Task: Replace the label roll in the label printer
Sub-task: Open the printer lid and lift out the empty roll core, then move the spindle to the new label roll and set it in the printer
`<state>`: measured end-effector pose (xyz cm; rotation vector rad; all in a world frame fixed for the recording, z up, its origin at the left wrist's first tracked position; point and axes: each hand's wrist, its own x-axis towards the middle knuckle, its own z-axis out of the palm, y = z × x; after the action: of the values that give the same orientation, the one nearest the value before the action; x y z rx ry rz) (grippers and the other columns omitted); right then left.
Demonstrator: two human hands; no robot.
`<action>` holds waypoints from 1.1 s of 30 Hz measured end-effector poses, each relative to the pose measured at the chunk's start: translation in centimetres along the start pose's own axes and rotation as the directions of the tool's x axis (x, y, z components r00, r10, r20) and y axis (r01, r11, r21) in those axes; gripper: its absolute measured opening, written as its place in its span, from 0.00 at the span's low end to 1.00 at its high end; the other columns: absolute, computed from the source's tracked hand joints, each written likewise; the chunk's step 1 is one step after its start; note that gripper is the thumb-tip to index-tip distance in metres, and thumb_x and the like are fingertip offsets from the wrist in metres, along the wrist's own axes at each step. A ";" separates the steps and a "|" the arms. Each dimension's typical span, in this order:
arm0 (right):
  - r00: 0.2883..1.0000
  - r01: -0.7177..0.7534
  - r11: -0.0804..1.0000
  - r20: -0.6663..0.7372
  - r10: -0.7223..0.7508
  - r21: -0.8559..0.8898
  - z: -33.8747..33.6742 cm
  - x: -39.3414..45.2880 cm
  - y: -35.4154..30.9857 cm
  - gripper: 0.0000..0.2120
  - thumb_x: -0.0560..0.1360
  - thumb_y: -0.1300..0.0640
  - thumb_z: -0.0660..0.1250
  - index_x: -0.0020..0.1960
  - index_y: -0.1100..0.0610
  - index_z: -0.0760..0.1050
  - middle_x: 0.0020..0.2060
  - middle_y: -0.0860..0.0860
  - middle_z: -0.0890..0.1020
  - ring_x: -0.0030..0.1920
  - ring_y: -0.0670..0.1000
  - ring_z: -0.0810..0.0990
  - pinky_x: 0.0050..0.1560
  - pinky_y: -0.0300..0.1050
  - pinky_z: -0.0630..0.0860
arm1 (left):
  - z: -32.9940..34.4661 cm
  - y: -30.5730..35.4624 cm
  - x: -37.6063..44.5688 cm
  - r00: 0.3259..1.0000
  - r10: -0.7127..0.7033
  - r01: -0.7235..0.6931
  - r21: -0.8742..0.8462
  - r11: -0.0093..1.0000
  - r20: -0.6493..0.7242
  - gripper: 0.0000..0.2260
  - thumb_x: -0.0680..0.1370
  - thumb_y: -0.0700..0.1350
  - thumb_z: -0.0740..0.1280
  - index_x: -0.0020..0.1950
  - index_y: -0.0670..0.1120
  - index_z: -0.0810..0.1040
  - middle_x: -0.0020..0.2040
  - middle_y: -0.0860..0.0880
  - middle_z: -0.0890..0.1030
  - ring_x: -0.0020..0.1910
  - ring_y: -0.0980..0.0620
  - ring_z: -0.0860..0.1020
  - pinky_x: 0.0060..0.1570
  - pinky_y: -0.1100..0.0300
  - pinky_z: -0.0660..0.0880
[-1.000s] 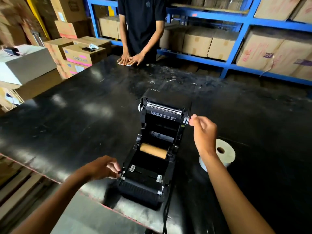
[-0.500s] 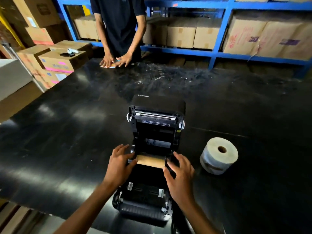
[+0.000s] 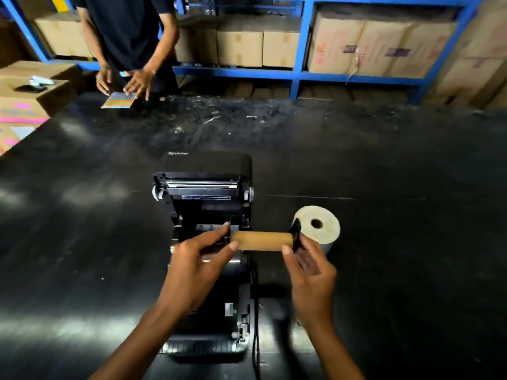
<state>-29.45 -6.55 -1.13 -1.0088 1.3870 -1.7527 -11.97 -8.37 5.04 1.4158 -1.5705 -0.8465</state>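
A black label printer (image 3: 204, 187) stands open on the black table (image 3: 397, 256), its lid tipped back. Both my hands hold an empty brown cardboard core (image 3: 262, 240) level above the printer's right side. My left hand (image 3: 200, 266) grips the core's left end, and my right hand (image 3: 311, 272) grips the right end, where a black holder piece (image 3: 296, 234) sits. A full white label roll (image 3: 319, 227) stands on end on the table just right of the printer, behind the core.
A person in a dark shirt (image 3: 129, 31) stands at the table's far edge, hands over a colourful sheet (image 3: 119, 100). Cardboard boxes (image 3: 24, 100) are stacked at the left. Blue shelving (image 3: 299, 69) with boxes runs behind. A black cable (image 3: 256, 325) trails from the printer's right side.
My hands have lifted the empty core out of the printer's bay and moved it up and right. The view has tilted down and closer.
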 end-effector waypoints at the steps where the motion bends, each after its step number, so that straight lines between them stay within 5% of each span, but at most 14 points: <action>1: 1.000 -0.004 1.000 -0.031 0.004 0.003 -1.1 0.4 0.0 0.18 0.70 0.60 0.72 0.51 0.37 0.80 0.52 0.37 0.83 0.55 0.43 0.81 0.54 0.33 0.76 | 1.1 0.3 0.0 0.999 -0.002 0.003 -0.020 1.000 0.039 0.15 0.73 0.41 0.72 0.59 0.44 0.80 0.49 0.53 0.85 0.43 0.69 0.79 0.47 0.76 0.74; 8: 0.968 -0.209 0.978 -0.144 0.205 -0.014 -10.2 2.3 2.9 0.14 0.71 0.63 0.72 0.55 0.52 0.79 0.40 0.39 0.85 0.43 0.36 0.82 0.41 0.27 0.76 | 10.4 -1.2 0.5 0.983 -0.055 0.060 -0.021 0.998 0.175 0.14 0.73 0.43 0.72 0.58 0.44 0.81 0.40 0.51 0.83 0.37 0.62 0.78 0.41 0.75 0.73; 12: 0.919 -0.310 0.951 -0.259 0.298 -0.005 -14.4 2.8 4.6 0.14 0.72 0.62 0.71 0.57 0.53 0.78 0.49 0.52 0.84 0.48 0.45 0.82 0.51 0.40 0.79 | 14.8 -3.5 0.8 0.972 -0.165 0.177 -0.057 0.983 0.164 0.12 0.73 0.43 0.72 0.55 0.43 0.83 0.33 0.62 0.84 0.33 0.70 0.76 0.38 0.77 0.72; 14: 0.905 -0.354 0.935 -0.266 0.333 -0.034 -16.3 2.9 5.3 0.15 0.72 0.63 0.70 0.58 0.58 0.78 0.50 0.56 0.83 0.47 0.50 0.82 0.50 0.40 0.79 | 16.4 -5.1 0.7 0.967 -0.159 0.147 0.075 0.986 0.201 0.11 0.72 0.43 0.73 0.55 0.45 0.84 0.38 0.57 0.86 0.36 0.66 0.79 0.40 0.71 0.74; 17: 0.909 -0.386 0.915 -0.221 0.354 -0.120 -17.5 2.7 6.2 0.13 0.72 0.65 0.69 0.57 0.58 0.79 0.39 0.52 0.83 0.35 0.46 0.78 0.32 0.30 0.76 | 18.5 -7.5 0.5 0.941 -0.126 -0.012 0.404 0.915 0.314 0.16 0.73 0.46 0.71 0.60 0.46 0.80 0.52 0.42 0.83 0.54 0.46 0.78 0.52 0.55 0.73; 20: 0.902 -0.411 0.900 -0.209 0.378 -0.147 -17.5 2.1 6.7 0.13 0.72 0.67 0.69 0.55 0.59 0.80 0.39 0.52 0.83 0.37 0.49 0.79 0.38 0.38 0.78 | 19.8 -8.6 0.6 0.914 -0.058 -0.188 0.546 0.817 0.401 0.17 0.72 0.48 0.70 0.60 0.47 0.78 0.55 0.43 0.77 0.57 0.42 0.71 0.53 0.52 0.70; 23: 0.895 -0.435 0.886 -0.181 0.407 -0.161 -17.0 1.6 7.0 0.12 0.71 0.66 0.70 0.54 0.60 0.80 0.45 0.58 0.84 0.43 0.53 0.80 0.50 0.53 0.78 | 20.2 -9.0 0.8 0.909 -0.042 -0.189 0.498 0.846 0.415 0.18 0.73 0.44 0.70 0.62 0.43 0.77 0.58 0.43 0.74 0.59 0.43 0.70 0.56 0.55 0.69; 28: 0.896 -0.437 0.886 -0.166 0.413 -0.154 -17.0 1.5 7.1 0.11 0.72 0.64 0.70 0.53 0.56 0.80 0.45 0.56 0.84 0.43 0.52 0.82 0.45 0.48 0.80 | 19.2 -7.4 -0.4 0.984 -0.037 0.002 0.196 0.981 0.175 0.08 0.76 0.40 0.67 0.54 0.43 0.83 0.51 0.46 0.82 0.50 0.53 0.79 0.52 0.58 0.75; 30: 0.909 -0.415 0.892 -0.125 0.398 -0.182 -16.9 1.7 7.2 0.11 0.71 0.65 0.71 0.53 0.58 0.81 0.43 0.54 0.85 0.40 0.46 0.83 0.41 0.38 0.79 | 18.2 -6.1 -1.1 0.937 -0.127 0.105 0.082 0.991 0.325 0.09 0.75 0.46 0.70 0.54 0.48 0.83 0.47 0.52 0.84 0.42 0.64 0.80 0.43 0.68 0.75; 33: 0.913 -0.405 0.885 -0.045 0.406 -0.229 -16.4 2.4 7.1 0.12 0.71 0.67 0.70 0.54 0.61 0.80 0.39 0.48 0.84 0.34 0.38 0.82 0.34 0.29 0.76 | 17.4 -5.3 -2.1 0.846 -0.062 -0.028 0.159 0.987 0.530 0.14 0.72 0.48 0.73 0.56 0.48 0.83 0.46 0.55 0.83 0.40 0.61 0.80 0.37 0.77 0.72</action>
<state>-44.77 -2.62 -9.90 -0.7652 1.6911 -1.2994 -25.41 -7.85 -7.36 1.3744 -2.0865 -1.2245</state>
